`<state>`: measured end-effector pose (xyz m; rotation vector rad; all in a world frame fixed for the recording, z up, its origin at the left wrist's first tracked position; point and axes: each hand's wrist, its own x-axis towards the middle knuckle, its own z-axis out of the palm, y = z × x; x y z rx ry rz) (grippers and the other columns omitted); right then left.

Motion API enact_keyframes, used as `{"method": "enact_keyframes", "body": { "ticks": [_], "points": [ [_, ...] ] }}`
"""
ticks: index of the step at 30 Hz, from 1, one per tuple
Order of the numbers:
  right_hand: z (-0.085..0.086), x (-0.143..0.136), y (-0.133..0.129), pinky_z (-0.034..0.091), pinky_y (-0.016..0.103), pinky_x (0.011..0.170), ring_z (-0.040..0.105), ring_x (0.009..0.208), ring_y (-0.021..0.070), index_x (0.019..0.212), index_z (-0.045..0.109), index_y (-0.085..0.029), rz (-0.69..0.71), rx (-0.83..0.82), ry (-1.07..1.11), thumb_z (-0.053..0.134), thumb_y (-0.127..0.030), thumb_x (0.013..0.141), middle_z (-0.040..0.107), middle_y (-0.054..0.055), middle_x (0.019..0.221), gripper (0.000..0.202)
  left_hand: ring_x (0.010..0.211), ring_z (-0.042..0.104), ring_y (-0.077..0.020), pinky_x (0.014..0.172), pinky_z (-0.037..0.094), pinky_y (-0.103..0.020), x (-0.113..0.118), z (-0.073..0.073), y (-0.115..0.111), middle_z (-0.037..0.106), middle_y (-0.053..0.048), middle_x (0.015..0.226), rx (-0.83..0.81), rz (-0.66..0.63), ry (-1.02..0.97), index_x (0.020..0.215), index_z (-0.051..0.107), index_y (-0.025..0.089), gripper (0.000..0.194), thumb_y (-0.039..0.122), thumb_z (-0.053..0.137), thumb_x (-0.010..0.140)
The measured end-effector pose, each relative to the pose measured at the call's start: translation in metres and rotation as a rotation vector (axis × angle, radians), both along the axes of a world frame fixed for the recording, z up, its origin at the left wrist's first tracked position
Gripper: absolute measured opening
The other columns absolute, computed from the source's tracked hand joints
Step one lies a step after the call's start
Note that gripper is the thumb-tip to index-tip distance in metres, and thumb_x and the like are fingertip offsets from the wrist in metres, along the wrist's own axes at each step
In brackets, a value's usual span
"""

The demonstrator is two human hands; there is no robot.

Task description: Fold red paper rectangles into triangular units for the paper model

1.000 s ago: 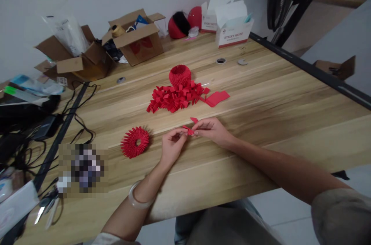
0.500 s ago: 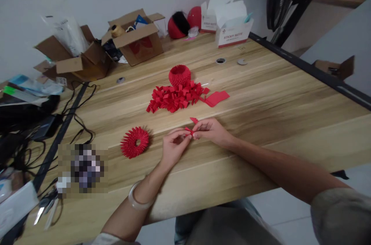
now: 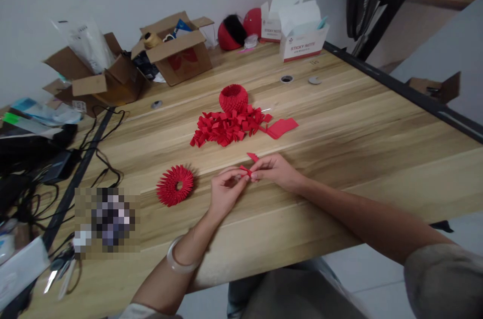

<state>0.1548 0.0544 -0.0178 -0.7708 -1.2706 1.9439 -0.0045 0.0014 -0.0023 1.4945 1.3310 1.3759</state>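
Observation:
A small folded red paper piece is pinched between the fingertips of my left hand and my right hand, which almost meet. Just beyond the right fingers, another red piece shows on the wooden table. To the left of my left hand lies a round, spiky red paper ring with a hole in its middle. Farther back there is a heap of folded red pieces, with a red bowl-like paper form behind it and flat red paper at its right.
Open cardboard boxes and white sticky-note boxes stand along the wall, with red round objects between them. Black cables, scissors and a blurred-out patch lie at the left.

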Motion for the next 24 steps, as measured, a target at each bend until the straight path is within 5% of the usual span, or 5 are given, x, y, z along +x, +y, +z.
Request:
{"method": "enact_keyframes", "body": {
  "ticks": [14,24],
  "points": [
    [0.0094,-0.0011,-0.0038,0.045,0.025,0.057,0.055,0.053,0.0081,0.067,0.065,-0.013,-0.019,0.01,-0.057,0.074,-0.031,0.06,0.063,-0.001,0.057,0.021,0.066,0.063,-0.0142,0.062,0.05,-0.025,0.0005,0.0006,-0.0011,0.07,-0.007,0.075,0.043,0.005,0.05,0.072,0.071,0.016,0.007,0.02,0.072,0.066],
    [0.0064,-0.0023,-0.0056,0.047,0.026,0.059,0.056,0.053,0.0092,0.066,0.063,-0.014,-0.079,0.051,-0.128,0.072,-0.027,0.06,0.062,-0.001,0.057,0.017,0.058,0.062,-0.0118,0.059,0.05,-0.023,0.0016,-0.0035,-0.0022,0.07,-0.005,0.067,-0.166,-0.03,-0.15,0.074,0.068,0.014,0.009,0.021,0.07,0.068]
  ]
}}
